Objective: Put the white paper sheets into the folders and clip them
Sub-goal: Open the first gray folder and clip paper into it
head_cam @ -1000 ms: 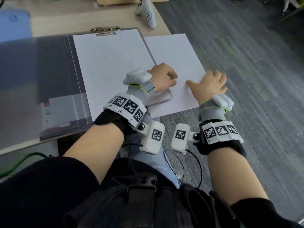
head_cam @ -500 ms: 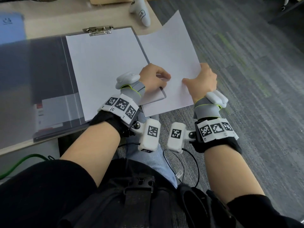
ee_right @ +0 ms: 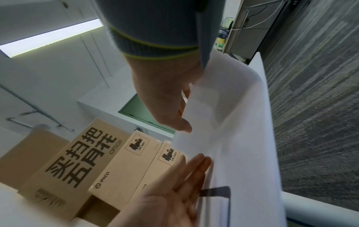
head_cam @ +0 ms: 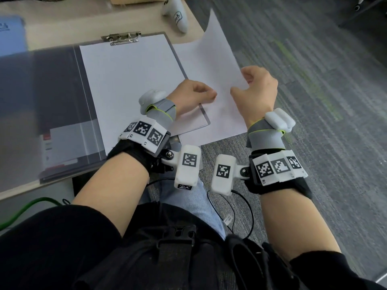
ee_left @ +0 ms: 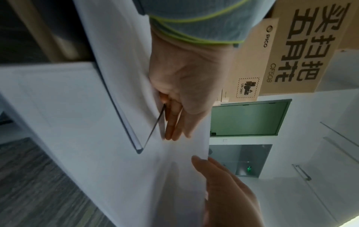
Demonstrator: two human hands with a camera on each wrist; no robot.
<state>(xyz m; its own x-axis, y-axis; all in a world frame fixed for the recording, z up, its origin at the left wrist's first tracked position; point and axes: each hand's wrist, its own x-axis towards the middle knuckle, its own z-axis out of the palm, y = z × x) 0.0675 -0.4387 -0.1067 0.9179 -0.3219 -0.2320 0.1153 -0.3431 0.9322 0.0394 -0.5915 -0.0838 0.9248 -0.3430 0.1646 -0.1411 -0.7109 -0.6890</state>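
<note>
A grey folder [head_cam: 52,91] lies open on the desk. One white sheet [head_cam: 129,80] sits under its metal clip [head_cam: 120,38]. A second, loose white sheet [head_cam: 211,59] lies partly over the folder's right edge and past the desk edge. My right hand [head_cam: 255,91] pinches this sheet's right edge, thumb on top, and the far corner stands lifted. The right wrist view shows the sheet [ee_right: 242,138] bowed over my fingers. My left hand [head_cam: 194,97] rests on the loose sheet [ee_left: 116,176] beside the folder's near corner [ee_left: 139,147], its fingers [ee_left: 172,130] fairly straight.
A white controller [head_cam: 177,17] and a cardboard box [head_cam: 136,0] sit at the back of the desk. A blue item [head_cam: 10,34] lies at the far left. Grey carpet [head_cam: 314,101] spreads to the right. A green cable [head_cam: 31,204] hangs below the desk's front edge.
My right hand went from lying flat on the loose sheet to pinching its right edge and raising it. The sheet's far corner rose. My left hand stayed near the folder's corner.
</note>
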